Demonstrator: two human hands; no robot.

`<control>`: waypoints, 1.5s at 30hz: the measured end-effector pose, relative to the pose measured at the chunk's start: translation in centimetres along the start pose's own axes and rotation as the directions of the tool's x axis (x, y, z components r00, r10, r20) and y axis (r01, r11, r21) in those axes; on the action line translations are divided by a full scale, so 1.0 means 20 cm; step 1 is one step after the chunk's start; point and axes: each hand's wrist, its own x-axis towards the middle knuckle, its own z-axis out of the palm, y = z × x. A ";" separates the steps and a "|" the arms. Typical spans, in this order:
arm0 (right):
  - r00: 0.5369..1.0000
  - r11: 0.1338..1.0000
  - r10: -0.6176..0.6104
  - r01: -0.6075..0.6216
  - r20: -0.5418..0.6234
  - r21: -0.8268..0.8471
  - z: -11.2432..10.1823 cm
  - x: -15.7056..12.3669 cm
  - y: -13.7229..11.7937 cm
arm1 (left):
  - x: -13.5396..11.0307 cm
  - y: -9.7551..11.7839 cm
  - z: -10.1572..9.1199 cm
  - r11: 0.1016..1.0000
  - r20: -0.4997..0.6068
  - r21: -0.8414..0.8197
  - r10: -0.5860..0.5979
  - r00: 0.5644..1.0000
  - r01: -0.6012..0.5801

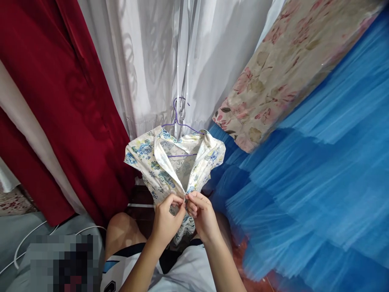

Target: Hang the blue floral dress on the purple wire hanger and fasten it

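Note:
A white floral blouse (146, 152) with blue and yellow flowers hangs on a thin purple wire hanger (175, 118) in front of me. Its collar lies folded outward and the neck forms an open V. At the bottom of the V, my left hand (170, 215) pinches one front edge of the blouse. My right hand (203, 213) pinches the other front edge, its fingertips almost touching those of the left. Whatever fastener may lie between the fingertips is hidden. Below the hands, the lower part of the blouse falls between my knees.
White curtains (152, 61) hang behind the hanger. Dark red cloth (91, 121) hangs at the left. At the right are a pink-flowered cloth (261, 89) and a layered blue tulle skirt (319, 182). A white cable (22, 243) lies on a grey surface at the lower left.

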 end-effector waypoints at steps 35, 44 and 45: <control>0.979 0.970 -0.203 0.203 0.017 -0.137 0.29 0.38 -0.26 | 0.02 -0.24 0.02 0.994 -0.013 0.042 -0.103 0.995 0.104; 0.959 0.948 -0.280 0.284 0.049 -0.141 0.38 0.51 -0.37 | 0.07 -0.29 0.05 0.993 0.018 0.010 -0.119 0.993 0.119; 0.956 0.946 -0.287 0.292 0.054 -0.139 0.39 0.52 -0.38 | 0.07 -0.30 0.05 0.992 0.024 0.001 -0.123 0.992 0.123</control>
